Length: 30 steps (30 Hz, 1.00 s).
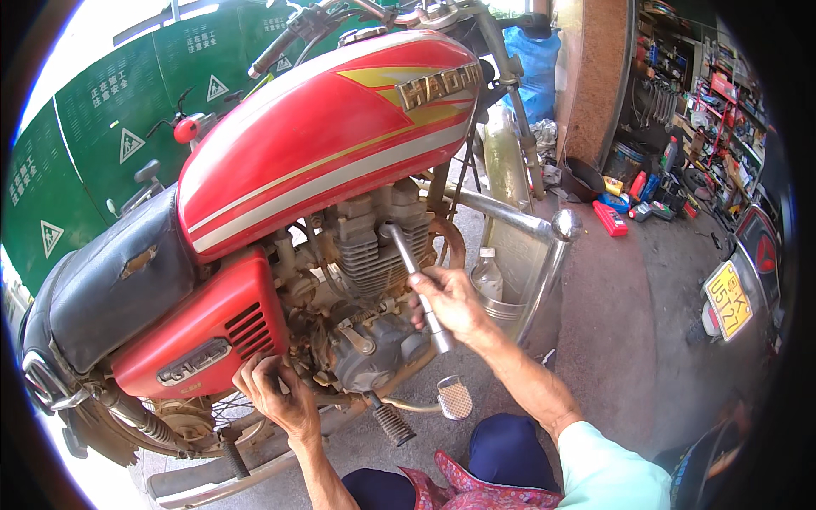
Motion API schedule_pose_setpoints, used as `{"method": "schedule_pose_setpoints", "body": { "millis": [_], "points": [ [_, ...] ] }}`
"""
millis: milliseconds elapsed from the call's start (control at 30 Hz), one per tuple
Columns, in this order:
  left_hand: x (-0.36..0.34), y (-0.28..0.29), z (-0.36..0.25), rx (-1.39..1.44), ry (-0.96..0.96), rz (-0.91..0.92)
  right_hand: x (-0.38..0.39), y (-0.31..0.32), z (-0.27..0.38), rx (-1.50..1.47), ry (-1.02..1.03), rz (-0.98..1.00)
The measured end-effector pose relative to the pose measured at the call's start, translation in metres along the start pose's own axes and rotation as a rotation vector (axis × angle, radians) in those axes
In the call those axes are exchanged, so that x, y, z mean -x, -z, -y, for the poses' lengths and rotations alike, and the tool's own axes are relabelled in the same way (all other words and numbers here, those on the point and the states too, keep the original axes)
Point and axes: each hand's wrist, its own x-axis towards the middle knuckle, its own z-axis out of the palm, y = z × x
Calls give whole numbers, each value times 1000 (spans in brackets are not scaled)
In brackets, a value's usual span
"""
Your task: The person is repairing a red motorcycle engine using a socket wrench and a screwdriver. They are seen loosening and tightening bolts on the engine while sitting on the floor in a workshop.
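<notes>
A red motorcycle with metal frame and engine (297, 272) fills the middle and left, standing on grey paving. Along its top runs a glossy red fuel tank with white and yellow stripes (323, 140); behind the tank's rear edge sits a torn black padded seat (123, 276), with a slotted red side panel (212, 336) below. Under the tank's lower front edge is a grey finned metal cylinder block (374, 246). A long, straight, silver metal wrench (405, 250) slants from the block's upper part out toward the person, its thicker free end lowest. It looks solid, stiff and fairly heavy, hard to damage, and its smooth round shaft could turn slippery if oily; the lower part of the shaft, toward the free end, seems the best place to take hold, giving leverage. The right hand (450, 302) has its fingers wrapped around that shaft. The left hand (276, 395) is at the panel's lower front corner, fingers bent and close together; whether they grip anything I cannot tell.
</notes>
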Motion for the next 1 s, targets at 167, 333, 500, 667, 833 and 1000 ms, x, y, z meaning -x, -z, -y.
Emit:
{"method": "schedule_pose_setpoints", "body": {
  "millis": [167,333,500,667,833,1000],
  "points": [
    [-1,0,0,43,7,6,-28,-71,-22,-363,-100,46],
    [-4,6,2,61,-14,46,-26,-53,-29,-281,-124,86],
    [-6,13,4,129,-10,89,-35,50,4,911,155,-141],
    [-8,16,3,191,-4,81,-51,73,19,1052,328,-135],
    [-6,15,1,208,23,84,-12,30,12,482,138,-79],
    [-3,13,0,210,65,72,-19,-29,14,-107,-169,-4]
  ]
}}
